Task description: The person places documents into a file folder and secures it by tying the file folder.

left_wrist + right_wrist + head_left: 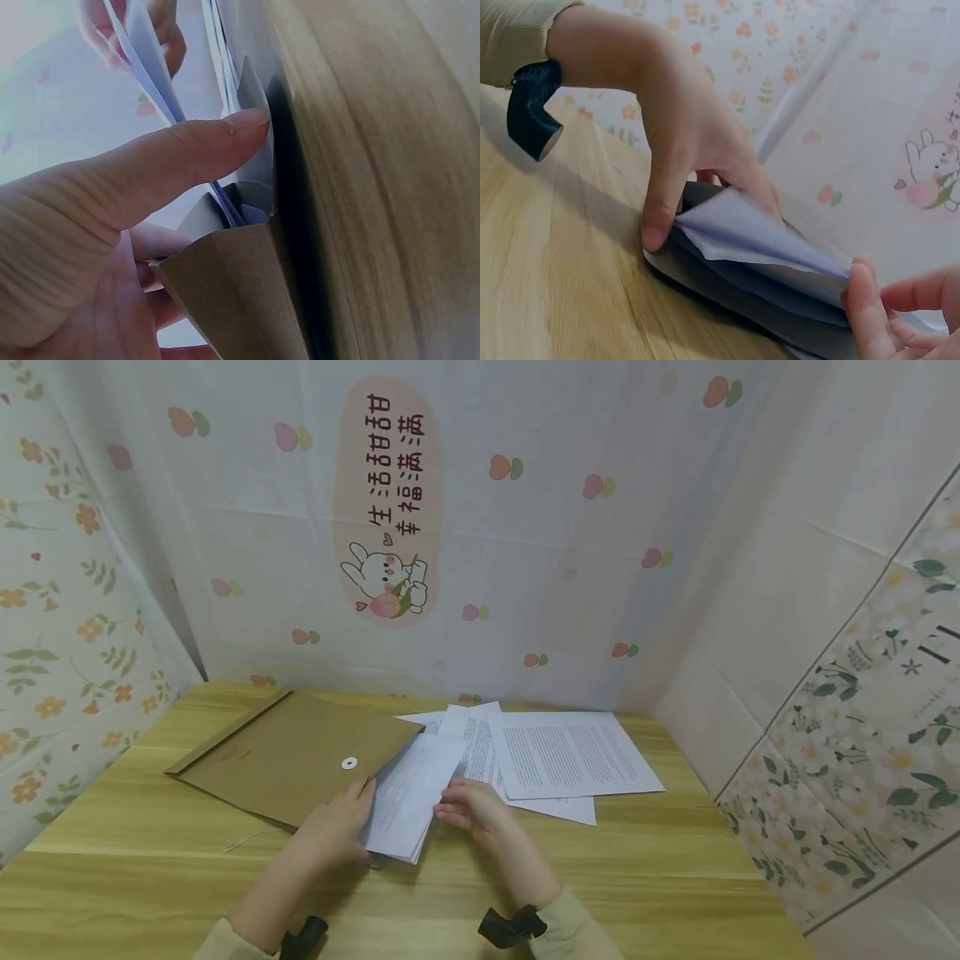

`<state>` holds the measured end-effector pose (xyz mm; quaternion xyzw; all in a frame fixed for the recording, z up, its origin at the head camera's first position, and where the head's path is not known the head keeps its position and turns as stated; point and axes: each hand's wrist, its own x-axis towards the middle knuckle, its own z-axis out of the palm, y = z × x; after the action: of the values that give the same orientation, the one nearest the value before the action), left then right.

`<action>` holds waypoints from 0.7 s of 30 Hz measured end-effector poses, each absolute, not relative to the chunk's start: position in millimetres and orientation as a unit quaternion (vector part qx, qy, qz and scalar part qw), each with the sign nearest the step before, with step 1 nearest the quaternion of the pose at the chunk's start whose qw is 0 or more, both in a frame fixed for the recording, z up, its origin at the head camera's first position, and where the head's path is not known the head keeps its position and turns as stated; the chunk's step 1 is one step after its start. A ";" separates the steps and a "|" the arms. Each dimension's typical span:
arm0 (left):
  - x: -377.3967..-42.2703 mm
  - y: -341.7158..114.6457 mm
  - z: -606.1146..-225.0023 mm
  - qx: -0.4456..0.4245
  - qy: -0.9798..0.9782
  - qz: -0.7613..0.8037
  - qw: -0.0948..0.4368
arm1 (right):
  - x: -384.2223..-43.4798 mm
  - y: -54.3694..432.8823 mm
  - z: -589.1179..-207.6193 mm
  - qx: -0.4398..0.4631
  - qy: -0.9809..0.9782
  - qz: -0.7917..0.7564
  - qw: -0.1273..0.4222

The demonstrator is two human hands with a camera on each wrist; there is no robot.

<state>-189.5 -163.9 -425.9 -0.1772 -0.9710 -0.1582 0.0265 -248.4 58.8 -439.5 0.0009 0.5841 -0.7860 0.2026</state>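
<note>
- Left grip (337, 827): grasping the brown envelope (300, 752) at its open mouth, thumb to one side and fingers to the other.
- Right grip (480, 810): pinching the outer edge of the folded papers (416, 793) between thumb and fingers.
- Papers: located between the two hands, one side within the envelope mouth, the other projecting clear of it; layers slightly parted at the near corner.
- Envelope: lying on the left part of the desk (615, 893), mouth toward the right hand; a white round button (348, 763) shows on its upper face.
- String (247, 840): thin, pale, on the desk just beside the envelope's near edge.
- Printed sheets (577, 752): overlapping, flat on the desk beyond the right hand.
- Patterned cloth (540, 543): hanging behind the desk, bearing a rabbit print.
</note>
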 end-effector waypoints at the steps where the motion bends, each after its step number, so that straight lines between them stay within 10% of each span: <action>1: -189.9 -164.1 -426.1 -0.178 -0.971 -0.157 0.026 | -248.7 56.4 -439.9 0.001 0.581 -0.789 0.200; 21: -189.9 -164.9 -425.5 -0.175 -0.971 -0.160 0.034 | -253.2 16.4 -446.0 0.019 0.547 -0.816 0.187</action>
<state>-189.9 -164.9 -425.5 -0.1747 -0.9709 -0.1599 0.0344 -253.2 16.4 -446.0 0.0189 0.5469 -0.8158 0.1871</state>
